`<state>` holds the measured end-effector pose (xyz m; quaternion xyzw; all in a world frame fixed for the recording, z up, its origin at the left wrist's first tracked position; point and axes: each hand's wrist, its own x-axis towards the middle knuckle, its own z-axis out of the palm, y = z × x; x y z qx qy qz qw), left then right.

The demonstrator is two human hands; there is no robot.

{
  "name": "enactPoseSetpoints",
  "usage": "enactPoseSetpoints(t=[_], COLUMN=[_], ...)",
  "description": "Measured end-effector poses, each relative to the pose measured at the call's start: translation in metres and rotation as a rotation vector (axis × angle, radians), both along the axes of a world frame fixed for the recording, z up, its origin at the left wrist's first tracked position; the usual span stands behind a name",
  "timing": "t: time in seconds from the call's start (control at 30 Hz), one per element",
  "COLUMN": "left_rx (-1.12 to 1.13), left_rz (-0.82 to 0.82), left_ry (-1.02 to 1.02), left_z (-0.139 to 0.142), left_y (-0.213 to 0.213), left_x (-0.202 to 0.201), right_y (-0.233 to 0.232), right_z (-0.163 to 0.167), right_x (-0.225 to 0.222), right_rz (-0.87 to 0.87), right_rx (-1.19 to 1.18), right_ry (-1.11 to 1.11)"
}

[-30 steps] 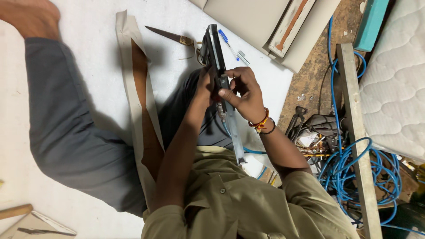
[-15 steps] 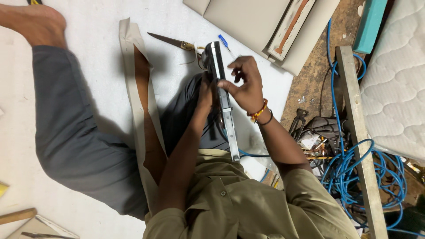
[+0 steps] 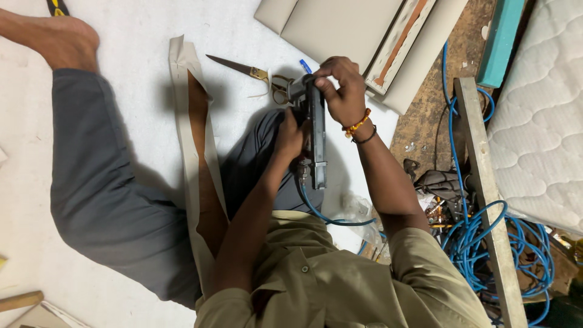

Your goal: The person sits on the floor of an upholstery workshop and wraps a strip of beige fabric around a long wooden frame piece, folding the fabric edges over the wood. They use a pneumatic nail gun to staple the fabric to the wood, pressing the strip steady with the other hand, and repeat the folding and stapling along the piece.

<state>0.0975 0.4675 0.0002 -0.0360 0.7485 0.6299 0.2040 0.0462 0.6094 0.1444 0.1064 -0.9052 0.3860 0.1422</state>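
I hold a dark pneumatic staple gun (image 3: 316,146) upright in front of my chest. My left hand (image 3: 289,135) grips its handle from the left side. My right hand (image 3: 340,88) wraps over the top end of the tool. A blue air hose (image 3: 331,218) runs from the gun's lower end toward the right. I sit on a white floor with my grey-trousered leg (image 3: 91,182) stretched left and a beige fabric strip (image 3: 188,121) draped across it.
Scissors (image 3: 243,68) with brass handles lie on the floor above my hands. Beige upholstered panels (image 3: 340,27) lean at the top. Coiled blue hose (image 3: 486,243), a wooden slat (image 3: 486,200) and a quilted white mattress (image 3: 540,109) fill the right side.
The staple gun has swung from a tilt to nearly vertical. My right hand has shifted up onto its top end, and my view has drifted slightly.
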Motion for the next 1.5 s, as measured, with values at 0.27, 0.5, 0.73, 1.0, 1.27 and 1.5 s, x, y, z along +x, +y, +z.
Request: enactPoseSetpoints(t=[0.27, 0.5, 0.73, 1.0, 1.27, 1.5], left_rx=[0.682, 0.577, 0.170, 0.472, -0.649, 0.366], left_rz=[0.201, 0.359, 0.074, -0.603, 0.326, 0.448], left_ry=[-0.274, 0.204, 0.196, 0.407, 0.629, -0.463], left_z=[0.002, -0.004, -0.003, 0.016, -0.001, -0.023], left_y=[0.003, 0.033, 0.072, 0.007, -0.273, -0.274], left_x=[0.001, 0.012, 0.050, 0.025, -0.047, -0.005], right_y=[0.019, 0.034, 0.021, 0.070, 0.063, 0.048], right_z=[-0.017, 0.007, -0.032, -0.074, -0.161, -0.185], right_x=[-0.009, 0.066, 0.102, 0.122, 0.152, 0.160], right_rz=[0.037, -0.264, -0.219, -0.252, -0.399, -0.366], right_rx=[-0.451, -0.074, -0.028, -0.142, 0.656, 0.794], right_ry=[-0.325, -0.065, -0.400, -0.429, -0.157, -0.319])
